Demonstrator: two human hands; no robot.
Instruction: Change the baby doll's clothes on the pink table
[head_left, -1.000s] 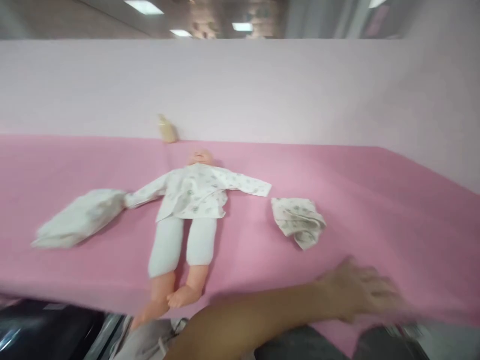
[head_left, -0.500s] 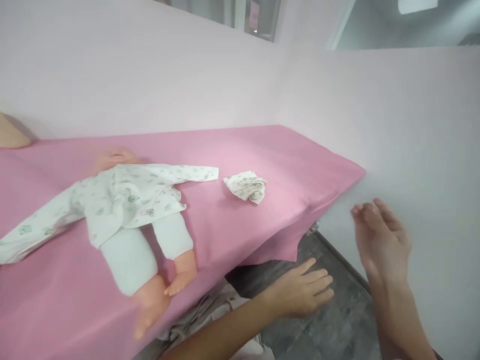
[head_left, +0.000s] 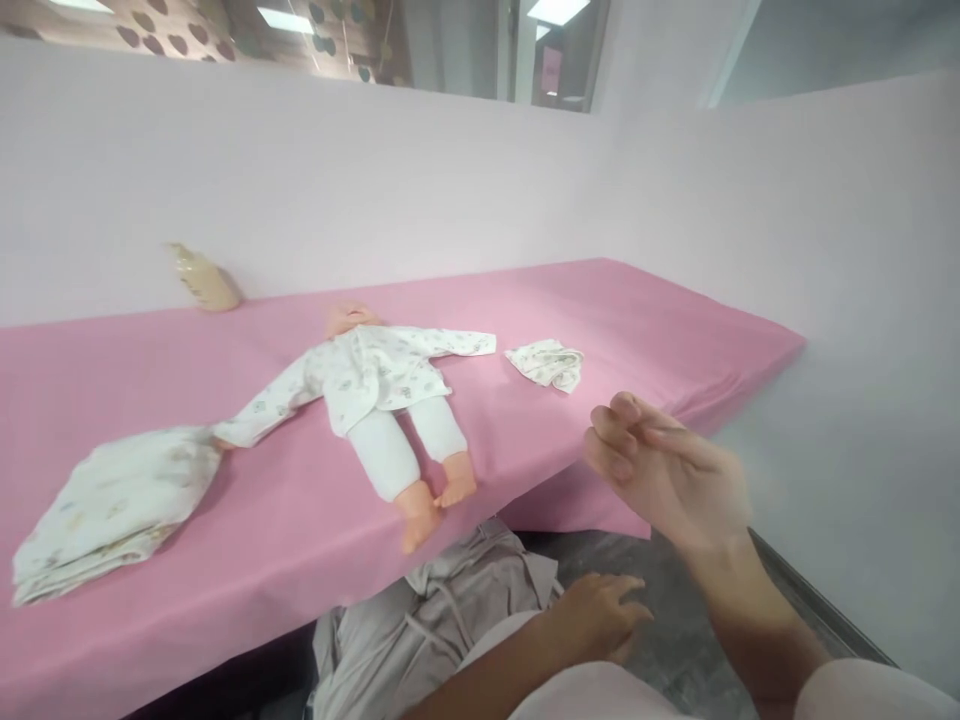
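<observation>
A baby doll in a white patterned jacket and white leggings lies on its back on the pink cover, arms spread. Beside its sleeve on the right is a small crumpled patterned cloth. My right hand is raised over the cover's front edge, fingers curled in, with nothing visible in them. Low in front of my body, beyond the cover's edge, my left hand has its fingers apart and holds nothing.
At the left lies a folded patterned cloth, touching the doll's hand. A pump bottle stands by the back wall. White walls with windows border the back and right sides. Grey floor shows below.
The view has swung left and back, bringing the bottle and folded cloth into sight. My right hand has moved left toward the cover, its fingers curled. My left hand sits lower.
</observation>
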